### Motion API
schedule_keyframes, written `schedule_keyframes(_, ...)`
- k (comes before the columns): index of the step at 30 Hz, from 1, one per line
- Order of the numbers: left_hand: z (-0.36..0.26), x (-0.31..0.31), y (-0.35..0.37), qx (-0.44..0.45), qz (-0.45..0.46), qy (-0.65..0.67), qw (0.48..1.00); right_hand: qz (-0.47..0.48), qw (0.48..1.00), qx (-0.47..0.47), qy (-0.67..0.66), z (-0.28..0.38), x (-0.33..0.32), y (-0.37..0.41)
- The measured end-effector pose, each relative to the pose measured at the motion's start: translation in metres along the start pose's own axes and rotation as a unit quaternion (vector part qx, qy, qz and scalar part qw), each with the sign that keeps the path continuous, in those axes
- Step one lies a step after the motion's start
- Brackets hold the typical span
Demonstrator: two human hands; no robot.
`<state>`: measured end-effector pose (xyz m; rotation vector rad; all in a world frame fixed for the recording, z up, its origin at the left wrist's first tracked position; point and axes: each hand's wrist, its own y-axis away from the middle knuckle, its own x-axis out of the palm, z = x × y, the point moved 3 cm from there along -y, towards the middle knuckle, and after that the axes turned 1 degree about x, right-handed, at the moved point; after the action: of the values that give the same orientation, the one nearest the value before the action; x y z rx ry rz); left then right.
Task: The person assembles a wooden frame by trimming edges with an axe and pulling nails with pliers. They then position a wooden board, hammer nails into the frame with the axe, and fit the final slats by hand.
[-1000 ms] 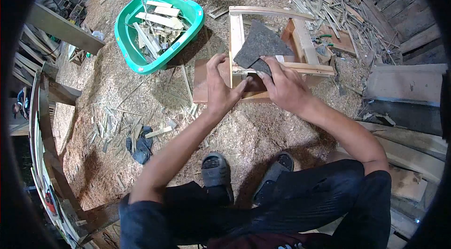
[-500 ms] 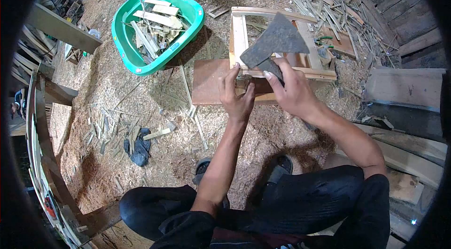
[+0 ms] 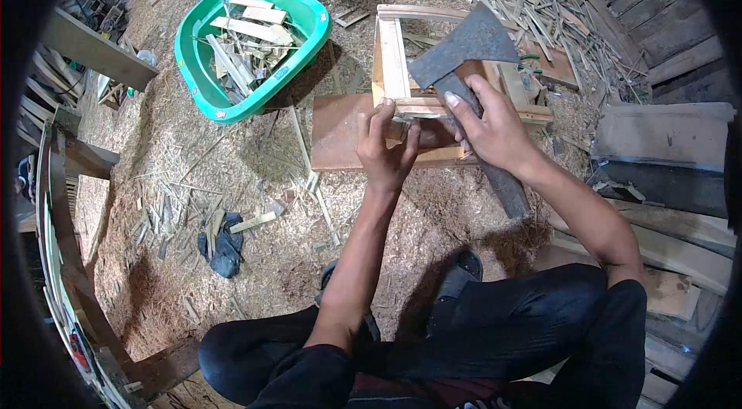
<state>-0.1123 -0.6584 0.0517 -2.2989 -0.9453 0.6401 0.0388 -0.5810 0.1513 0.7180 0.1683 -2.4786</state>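
Note:
A hatchet is in my right hand, which grips its dark handle just below the head. The wide grey blade is raised over a light wooden frame and hides part of it. My left hand is closed around the near left corner of that frame, with fingertips on the near rail and the thumb to the right. Whether anything small sits between those fingers I cannot make out. Under the frame lies a flat reddish-brown board.
A green plastic tub with wood offcuts stands to the left. Pliers with green handles lie beyond the frame. Scrap strips are heaped at the far right, planks at the near right. A black plastic bag lies on the shavings-covered floor.
The hatchet head has moved slightly up and right, and its handle has swung into view below my right hand. My left hand stays at the frame's corner.

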Motion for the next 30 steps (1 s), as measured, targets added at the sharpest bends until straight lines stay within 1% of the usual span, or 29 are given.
schedule_keyframes(2, -0.001, -0.001, -0.001, 0.014, 0.002, -0.010, 1.000, -0.019, 0.993, -0.052, 0.104, 0.008, -0.002, 0.002)
schedule_keyframes(5, 0.001, 0.000, -0.001, 0.020, 0.002, -0.001, 1.000, 0.005, 0.988, -0.089, 0.129, 0.030, -0.006, 0.003)
schedule_keyframes(8, 0.000, -0.001, -0.003, 0.036, 0.003, -0.006, 0.999, 0.022, 0.974, -0.136, 0.182, 0.038, -0.005, 0.004)
schedule_keyframes(11, 0.001, 0.000, -0.002, 0.025, -0.005, 0.012, 1.000, -0.016, 0.942, -0.219, 0.254, 0.024, 0.005, 0.004)
schedule_keyframes(14, 0.001, 0.001, -0.001, 0.011, 0.003, 0.009, 1.000, 0.031, 0.968, -0.110, 0.224, 0.035, 0.004, 0.005)
schedule_keyframes(17, 0.002, 0.002, -0.003, 0.031, -0.006, 0.010, 0.999, 0.028, 0.962, -0.126, 0.241, 0.040, 0.001, 0.005)
schedule_keyframes(20, 0.000, 0.000, -0.004, 0.020, 0.013, -0.007, 1.000, -0.028, 0.947, -0.203, 0.248, 0.039, 0.001, 0.008)
schedule_keyframes(23, -0.006, -0.006, -0.009, 0.036, 0.025, -0.018, 0.999, -0.014, 0.946, -0.204, 0.252, 0.042, 0.003, 0.011)
schedule_keyframes(26, -0.008, -0.006, -0.011, 0.049, 0.005, -0.026, 0.998, 0.010, 0.940, -0.185, 0.285, 0.041, 0.006, 0.012)
schedule_keyframes(29, -0.003, -0.004, -0.009, 0.057, 0.011, -0.003, 0.998, 0.021, 0.952, -0.156, 0.262, 0.045, 0.004, 0.008)
schedule_keyframes(30, -0.002, -0.004, -0.008, 0.056, 0.009, -0.003, 0.998, 0.006, 0.945, -0.178, 0.274, 0.044, 0.005, 0.009)
